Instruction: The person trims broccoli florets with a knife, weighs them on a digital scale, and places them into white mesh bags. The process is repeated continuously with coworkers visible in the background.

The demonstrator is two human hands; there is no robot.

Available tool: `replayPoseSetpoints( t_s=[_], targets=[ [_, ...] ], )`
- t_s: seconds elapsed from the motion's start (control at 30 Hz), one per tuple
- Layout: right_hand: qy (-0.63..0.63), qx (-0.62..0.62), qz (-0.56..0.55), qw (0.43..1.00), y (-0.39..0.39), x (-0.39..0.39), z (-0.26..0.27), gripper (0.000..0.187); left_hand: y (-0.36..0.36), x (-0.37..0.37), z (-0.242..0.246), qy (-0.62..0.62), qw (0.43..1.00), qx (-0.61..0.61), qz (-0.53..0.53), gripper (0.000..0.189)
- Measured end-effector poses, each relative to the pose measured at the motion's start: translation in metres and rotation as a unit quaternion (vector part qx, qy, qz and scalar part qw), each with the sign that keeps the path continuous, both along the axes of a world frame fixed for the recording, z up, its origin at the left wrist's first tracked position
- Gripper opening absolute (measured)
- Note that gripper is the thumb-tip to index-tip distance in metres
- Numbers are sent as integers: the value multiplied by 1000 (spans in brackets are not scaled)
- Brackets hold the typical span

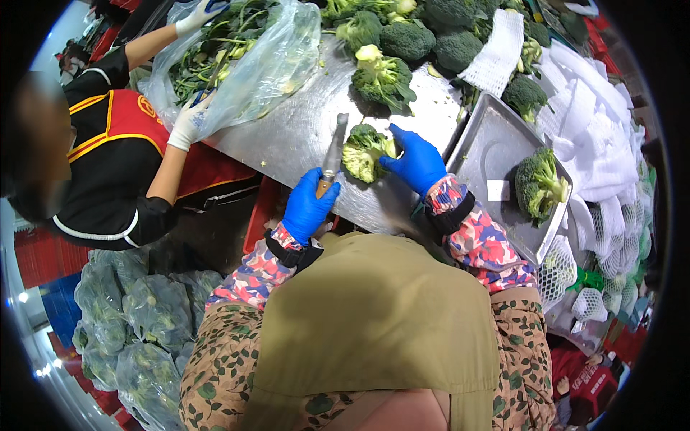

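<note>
My left hand (307, 204), in a blue glove, grips the wooden handle of a knife (335, 145), its blade pointing up and away from me. Just right of the blade, a broccoli head (366, 153) lies over the steel table (291, 140) with its cut side partly showing. My right hand (418, 159), also blue-gloved, has thumb and fingers around the right side of that broccoli; how firmly they press cannot be told. Farther back rests another broccoli head (381, 78) with its pale stem up.
Heaped broccoli (407, 40) lies at the back. A metal tray (474, 215) on the right holds one broccoli head (539, 186); white foam net sleeves (598, 124) are piled beyond. At left, a co-worker's gloved hands (188, 121) hold a plastic bag (269, 70) of greens.
</note>
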State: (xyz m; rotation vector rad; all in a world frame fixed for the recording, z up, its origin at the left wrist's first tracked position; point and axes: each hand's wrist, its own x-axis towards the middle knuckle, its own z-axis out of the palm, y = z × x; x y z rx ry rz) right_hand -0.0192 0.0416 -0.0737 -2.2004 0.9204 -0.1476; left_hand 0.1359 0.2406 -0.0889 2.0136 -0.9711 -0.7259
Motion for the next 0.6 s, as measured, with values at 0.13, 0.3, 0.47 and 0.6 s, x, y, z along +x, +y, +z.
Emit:
replayPoseSetpoints(
  t_s=[0.13,0.3,0.47,0.6],
  targets=[
    [-82,64,-54,993,-10,-4,15,65,0,0,-3,58,998,-28,1,36],
    [-463,163,-223,842,-63,-55,54,37,-4,-5,11,173,983,-50,32,31],
    [-295,-279,-250,879,-59,-62,41,34,-12,-7,22,173,984,-25,31,31],
    [-406,-235,-254,846,-64,-75,51,27,-18,-6,27,147,988,-48,21,31]
  ],
)
